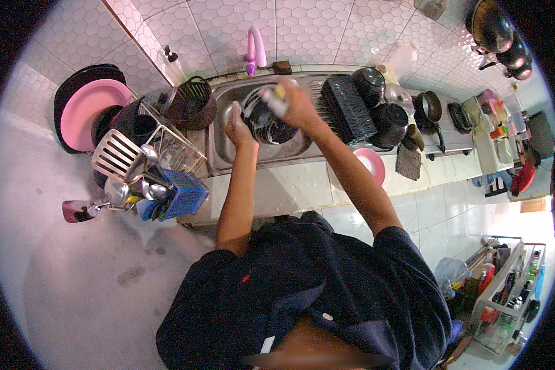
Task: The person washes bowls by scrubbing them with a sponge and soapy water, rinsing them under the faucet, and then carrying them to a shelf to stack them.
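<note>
Over the steel sink (223,157) I hold a black pot (266,126) streaked with white suds. My left hand (242,131) grips its left side, the thumb pointing up along the wall. On the pot's right, my right hand (297,103) is closed around a yellow and white sponge (276,100) pressed at the upper rim. Motion blurs the sponge and fingers, so its exact shape is hard to make out. A pink tap (254,52) curves above the sink's back edge.
A dish rack with a blue utensil basket (182,192) and a slotted turner (117,154) crowds the left. Right of the sink are a black ridged tray (348,110), black pots (390,123) and a frying pan (428,110). A pink bowl (378,165) rests on the front counter.
</note>
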Tool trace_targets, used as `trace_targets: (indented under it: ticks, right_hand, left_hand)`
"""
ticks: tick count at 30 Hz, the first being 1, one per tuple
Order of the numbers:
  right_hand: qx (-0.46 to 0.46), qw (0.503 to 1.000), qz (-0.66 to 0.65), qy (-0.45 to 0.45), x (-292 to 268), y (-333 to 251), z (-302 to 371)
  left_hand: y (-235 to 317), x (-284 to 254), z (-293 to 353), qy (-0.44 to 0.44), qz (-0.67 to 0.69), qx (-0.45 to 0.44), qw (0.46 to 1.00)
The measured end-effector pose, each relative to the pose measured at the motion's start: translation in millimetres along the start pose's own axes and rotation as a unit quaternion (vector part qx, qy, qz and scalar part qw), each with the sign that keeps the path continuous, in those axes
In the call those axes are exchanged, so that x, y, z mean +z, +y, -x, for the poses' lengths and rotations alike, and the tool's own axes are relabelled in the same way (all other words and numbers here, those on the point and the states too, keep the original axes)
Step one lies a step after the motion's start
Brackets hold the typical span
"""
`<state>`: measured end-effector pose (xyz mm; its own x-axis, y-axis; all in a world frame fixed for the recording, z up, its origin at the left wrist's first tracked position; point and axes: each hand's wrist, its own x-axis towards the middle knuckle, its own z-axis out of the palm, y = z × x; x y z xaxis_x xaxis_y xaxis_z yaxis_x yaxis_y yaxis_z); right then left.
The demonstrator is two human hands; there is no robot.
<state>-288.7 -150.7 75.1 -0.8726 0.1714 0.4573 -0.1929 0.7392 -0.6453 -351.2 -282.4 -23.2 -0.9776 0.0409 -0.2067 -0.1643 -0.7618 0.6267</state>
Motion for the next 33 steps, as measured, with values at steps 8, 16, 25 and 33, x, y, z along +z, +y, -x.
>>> trace_targets:
  ticks: [8,16,25,33]
  right_hand:
    - [-0.111,0.992,0.054,0.016,35,13,16]
    - [0.224,0.894,-0.358,0.148,34,78,4]
    - [0.096,0.992,0.05,0.065,-7,-7,7]
    - [-0.187,0.959,0.119,0.179,10,-24,26]
  left_hand:
    - [-2,-14,0,-0.045,0.031,0.013,0.998]
    - [19,2,3,-0.051,0.082,-0.066,0.993]
    - [13,30,24,-0.073,-0.427,0.134,0.891]
    - [8,15,-2,0.005,-0.165,0.03,0.986]
